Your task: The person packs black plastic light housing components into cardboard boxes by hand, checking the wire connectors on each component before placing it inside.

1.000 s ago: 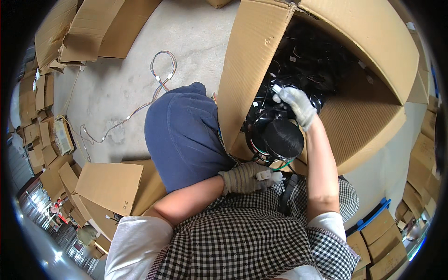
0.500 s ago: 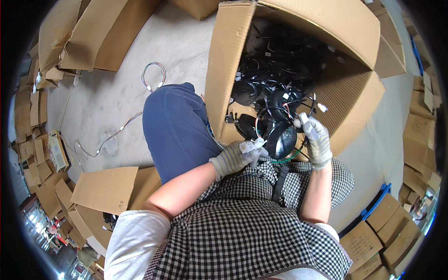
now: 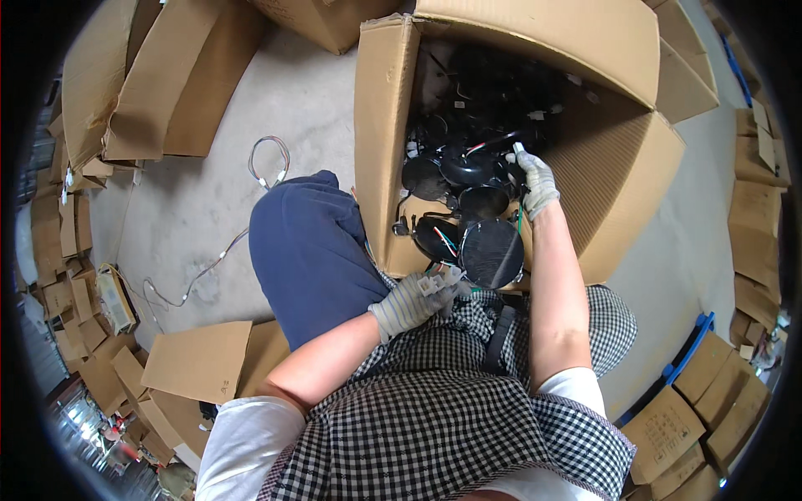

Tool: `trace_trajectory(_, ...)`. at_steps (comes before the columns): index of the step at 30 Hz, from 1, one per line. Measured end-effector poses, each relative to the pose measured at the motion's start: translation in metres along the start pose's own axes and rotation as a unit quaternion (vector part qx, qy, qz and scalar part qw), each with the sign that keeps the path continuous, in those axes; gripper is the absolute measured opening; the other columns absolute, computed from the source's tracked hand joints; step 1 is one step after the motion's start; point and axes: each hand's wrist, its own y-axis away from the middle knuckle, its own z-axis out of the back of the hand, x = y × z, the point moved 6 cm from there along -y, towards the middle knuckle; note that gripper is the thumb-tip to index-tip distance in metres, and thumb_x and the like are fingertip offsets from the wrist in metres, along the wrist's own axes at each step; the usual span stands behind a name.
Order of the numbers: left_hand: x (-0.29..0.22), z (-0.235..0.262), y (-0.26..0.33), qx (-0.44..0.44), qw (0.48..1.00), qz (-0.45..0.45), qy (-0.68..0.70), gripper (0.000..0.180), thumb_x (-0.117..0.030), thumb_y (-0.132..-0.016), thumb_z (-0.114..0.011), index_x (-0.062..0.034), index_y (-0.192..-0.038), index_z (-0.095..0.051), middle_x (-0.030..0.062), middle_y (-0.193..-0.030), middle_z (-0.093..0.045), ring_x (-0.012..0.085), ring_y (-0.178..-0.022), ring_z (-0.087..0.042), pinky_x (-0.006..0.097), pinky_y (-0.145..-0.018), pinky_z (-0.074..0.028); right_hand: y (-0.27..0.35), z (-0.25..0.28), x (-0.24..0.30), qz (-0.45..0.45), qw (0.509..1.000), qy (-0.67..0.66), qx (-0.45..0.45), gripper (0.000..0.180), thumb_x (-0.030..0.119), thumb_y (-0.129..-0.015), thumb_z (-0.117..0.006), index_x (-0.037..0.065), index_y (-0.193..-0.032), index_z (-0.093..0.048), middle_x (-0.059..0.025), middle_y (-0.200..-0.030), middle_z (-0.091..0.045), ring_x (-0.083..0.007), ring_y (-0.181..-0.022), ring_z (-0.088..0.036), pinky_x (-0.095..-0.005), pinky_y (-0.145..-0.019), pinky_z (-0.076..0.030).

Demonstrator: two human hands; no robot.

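Note:
In a striped work glove, my left hand (image 3: 403,307) is closed around several white plastic connectors (image 3: 433,285) with thin wires, just in front of the box's near edge. My right hand (image 3: 537,185), gloved too, reaches into the open cardboard box (image 3: 384,150) and pinches a white connector (image 3: 519,148) on a lead. Between the hands lies a round black part with a mesh-like face (image 3: 493,253). More round black parts (image 3: 424,179) with cables and white plugs are heaped behind it, the deepest ones dark and hard to make out.
A coiled wire harness (image 3: 270,159) lies on the concrete floor left of the box, beyond my blue-clad knee (image 3: 301,238). Open cartons (image 3: 188,83) stand at the far left. Another carton (image 3: 200,359) is by my left elbow, and stacked boxes (image 3: 664,426) sit at the right.
My right hand has moved forward, deeper into the box, with its connector. The left hand stays near my lap, still gripping connectors. The round black part in front now lies more fully exposed.

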Motion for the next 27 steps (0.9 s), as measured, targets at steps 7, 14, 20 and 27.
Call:
trace_trajectory(7, 0.01, -0.005, -0.002, 0.066, 0.987, 0.149, 0.001, 0.024, -0.013, -0.094, -0.046, -0.0064, -0.115, -0.058, 0.0034, -0.078, -0.064, 0.0116, -0.061, -0.057, 0.021, -0.067, -0.047, -0.01, -0.043, 0.017, -0.023, 0.993, -0.104, 0.059, 0.04, 0.029, -0.087, -0.063, 0.01, -0.122, -0.057, -0.0039, -0.106, -0.066, -0.0123, -0.079, -0.06, -0.0266, -0.071, -0.048)
trace_trajectory(14, -0.002, 0.007, 0.004, -0.06, 0.961, -0.138, -0.232, 0.025, -0.01, -0.094, -0.043, -0.0026, -0.115, -0.055, 0.0027, -0.075, -0.059, 0.0119, -0.061, -0.056, 0.024, -0.061, -0.047, 0.071, -0.041, 0.046, 0.104, 0.973, 0.04, 0.202, 0.03, 0.035, -0.088, -0.059, 0.006, -0.095, -0.066, -0.0001, -0.084, -0.062, -0.0084, -0.069, -0.052, -0.0234, -0.062, -0.043)
trace_trajectory(20, -0.02, 0.059, 0.004, -0.347, 0.915, 0.113, -0.173, 0.048, -0.043, -0.098, -0.035, -0.0036, -0.117, -0.056, 0.0028, -0.087, -0.066, 0.012, -0.068, -0.06, 0.028, -0.063, -0.047, 0.197, -0.097, 0.061, 0.399, 0.675, 0.513, 0.349, 0.018, 0.022, -0.084, -0.059, 0.007, -0.075, -0.064, -0.0101, -0.077, -0.057, -0.0298, -0.075, -0.056, -0.0385, -0.068, -0.046)
trace_trajectory(27, -0.035, 0.05, 0.003, -0.297, 0.929, -0.157, -0.154, 0.046, -0.036, -0.097, -0.04, -0.0085, -0.133, -0.047, 0.0099, -0.113, -0.058, 0.0149, -0.079, -0.057, 0.025, -0.072, -0.046, 0.223, -0.09, 0.021, 0.266, 0.609, 0.687, 0.294, 0.02, 0.025, -0.082, -0.061, 0.008, -0.074, -0.067, -0.0135, -0.079, -0.062, -0.0323, -0.072, -0.059, -0.0409, -0.063, -0.046)
